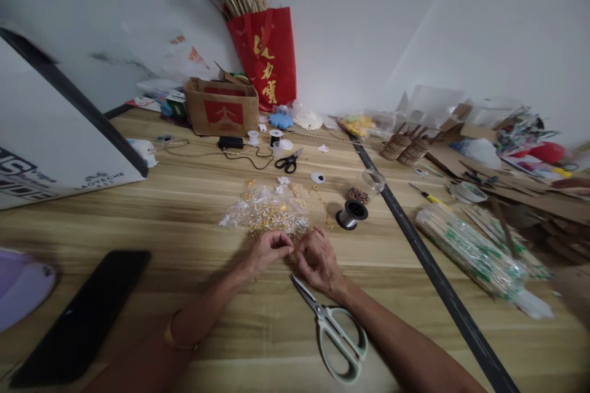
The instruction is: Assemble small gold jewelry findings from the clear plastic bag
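Note:
My left hand is closed in a pinch, thumb against fingertips, at the near edge of a pile of small gold and silver jewelry findings. Close beside it, my right hand has its fingers curled together; whatever either hand holds is too small to make out. Clear plastic bags lie among the findings. A thin gold chain trails on the table beyond my right hand. Right of it stands a spool of fine wire. Scissors with pale green handles rest just below my right hand.
Black-handled scissors lie farther back, near a cardboard box and a red bag. A jar of beads sits beyond the spool. Wrapped sticks lie right of the dark strip. At left is a black phone-like slab.

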### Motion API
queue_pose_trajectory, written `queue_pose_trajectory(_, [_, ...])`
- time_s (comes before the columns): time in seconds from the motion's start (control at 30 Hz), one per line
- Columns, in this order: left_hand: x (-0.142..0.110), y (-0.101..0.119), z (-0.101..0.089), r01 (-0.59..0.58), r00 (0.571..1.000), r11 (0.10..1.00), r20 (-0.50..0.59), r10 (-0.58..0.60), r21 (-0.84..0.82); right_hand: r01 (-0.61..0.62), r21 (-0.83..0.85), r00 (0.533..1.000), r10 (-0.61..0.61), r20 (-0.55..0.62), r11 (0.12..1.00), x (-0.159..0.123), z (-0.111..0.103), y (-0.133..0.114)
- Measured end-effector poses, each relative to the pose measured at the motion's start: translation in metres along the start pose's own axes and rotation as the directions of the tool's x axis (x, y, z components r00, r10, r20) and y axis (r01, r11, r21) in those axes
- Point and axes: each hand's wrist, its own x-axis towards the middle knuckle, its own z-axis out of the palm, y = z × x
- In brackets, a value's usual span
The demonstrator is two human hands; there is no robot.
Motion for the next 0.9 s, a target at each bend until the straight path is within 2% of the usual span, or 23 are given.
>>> queue_pose_trajectory(0.9, [0.0018,-0.0032,0.0010,-0.006,1.000,1.000,-0.011,0.006,0.017,-0.019,-0.032,1.000,0.020,0.017,0.999,-0.0018,0.0011,0.0021])
